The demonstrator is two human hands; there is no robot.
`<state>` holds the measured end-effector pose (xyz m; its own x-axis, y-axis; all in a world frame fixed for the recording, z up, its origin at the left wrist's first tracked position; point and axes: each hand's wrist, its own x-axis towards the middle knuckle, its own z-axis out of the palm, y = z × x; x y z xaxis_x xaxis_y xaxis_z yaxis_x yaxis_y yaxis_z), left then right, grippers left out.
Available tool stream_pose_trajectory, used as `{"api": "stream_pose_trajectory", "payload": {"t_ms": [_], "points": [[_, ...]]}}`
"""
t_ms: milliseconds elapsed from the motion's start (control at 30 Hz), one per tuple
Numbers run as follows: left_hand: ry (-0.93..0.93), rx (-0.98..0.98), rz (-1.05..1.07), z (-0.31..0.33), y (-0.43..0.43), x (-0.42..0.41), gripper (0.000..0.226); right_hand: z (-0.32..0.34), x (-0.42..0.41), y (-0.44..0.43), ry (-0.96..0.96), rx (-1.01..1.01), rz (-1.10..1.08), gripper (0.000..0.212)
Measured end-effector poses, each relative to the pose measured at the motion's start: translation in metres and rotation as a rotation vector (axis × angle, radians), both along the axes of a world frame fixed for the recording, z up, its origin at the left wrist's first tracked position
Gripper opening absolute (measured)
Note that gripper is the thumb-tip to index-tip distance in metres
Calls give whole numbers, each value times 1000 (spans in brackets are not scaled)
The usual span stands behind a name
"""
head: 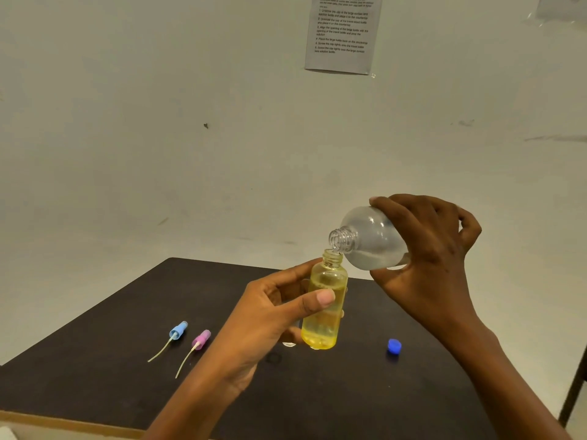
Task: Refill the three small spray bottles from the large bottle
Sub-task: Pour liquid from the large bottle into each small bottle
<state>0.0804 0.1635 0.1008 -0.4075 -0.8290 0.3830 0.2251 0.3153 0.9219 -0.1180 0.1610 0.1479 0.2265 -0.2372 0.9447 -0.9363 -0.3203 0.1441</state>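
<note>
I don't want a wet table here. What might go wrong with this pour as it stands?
1. The mouth of the large bottle is wider than the neck of the yellow bottle and sits slightly to one side, so liquid may run onto the left hand or table.
2. The yellow bottle already looks filled near its shoulder; it could overflow.
3. Both bottles are hand-held; a wobble of the right hand would break the alignment.

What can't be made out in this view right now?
Large bottle rear half: head view, right hand covers it.
Clear sliver by the yellow bottle: head view, left hand hides the rest.
Wall sheet: head view, print too small, top cut off by the edge.
</note>
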Motion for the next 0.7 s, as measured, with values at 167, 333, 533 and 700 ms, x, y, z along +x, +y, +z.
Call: {"api": "stream_pose_trajectory", "payload": {"t_ms": [167,333,533,700], "points": [[-3,9,-3,0,-1,1,52,2,2,0,16,-19,1,68],[1,14,-2,0,-1,2,50,3,2,0,30,-20,-4,71],[9,12,-5,-2,-1,3,51,3,2,-1,43,-16,-18,75],[9,11,-5,-1,-3,2,50,3,2,-1,41,-19,-18,77]]}}
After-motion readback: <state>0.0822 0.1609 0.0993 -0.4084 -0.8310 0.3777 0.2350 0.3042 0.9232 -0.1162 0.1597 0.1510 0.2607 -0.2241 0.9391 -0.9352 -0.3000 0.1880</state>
